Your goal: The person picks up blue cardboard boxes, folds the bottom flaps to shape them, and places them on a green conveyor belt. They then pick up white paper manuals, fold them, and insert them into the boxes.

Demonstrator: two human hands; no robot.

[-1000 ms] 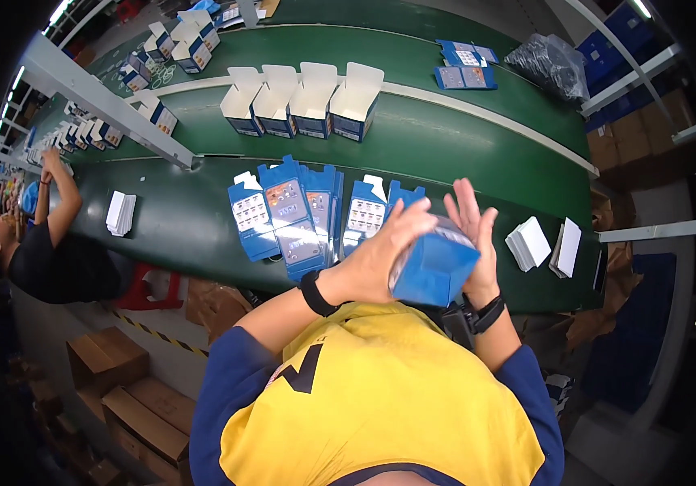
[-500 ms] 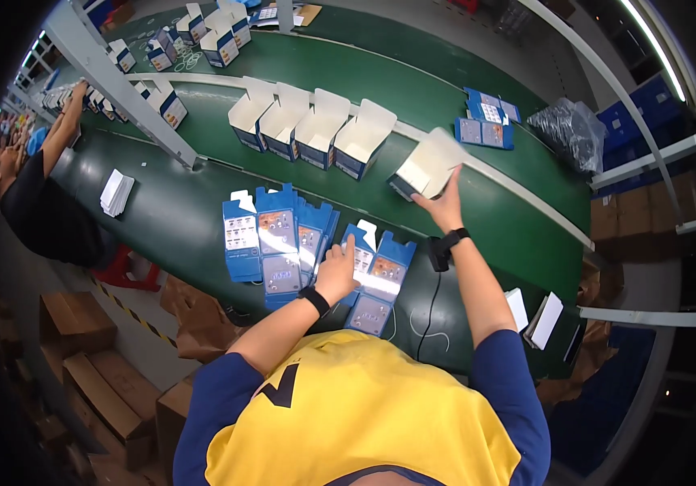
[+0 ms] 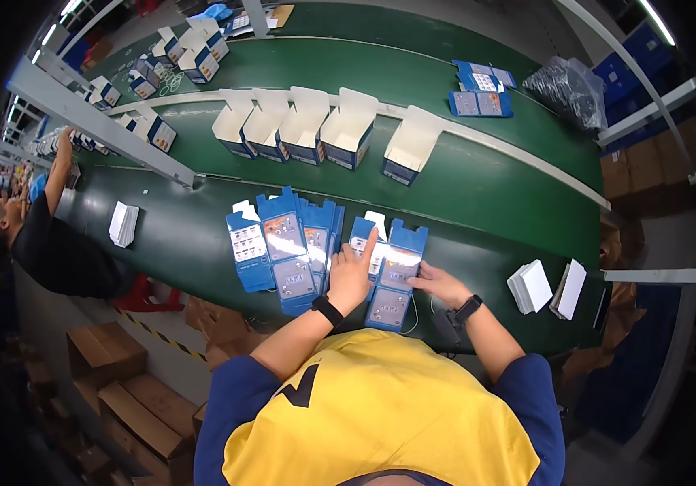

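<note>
A flattened blue carton [image 3: 388, 312] with printed panels lies before me near the table's front edge. My left hand [image 3: 351, 279] rests on its left part, index finger stretched out along the panel, holding nothing. At the right edge of the same carton, my right hand [image 3: 441, 286] pinches the card between thumb and fingers. Just left of my left hand lies an overlapping pile of flattened blue cartons [image 3: 285, 239]. Beyond both hands an opened-up box [image 3: 400, 172], white inside with its lid raised, stands at the right end of a row of similar boxes [image 3: 303, 151].
White stacks of folded paper [image 3: 529, 287] lie at the right; another white stack [image 3: 123, 224] is at the left. More flat cartons [image 3: 481, 103] and a dark plastic bag [image 3: 566, 91] are at the far right. A grey post [image 3: 105, 121] crosses the left side, near a co-worker [image 3: 64, 251].
The right hand has let go of the opened box, which now stands in the row, and has come back to the flat carton. The left hand remains on that carton.
</note>
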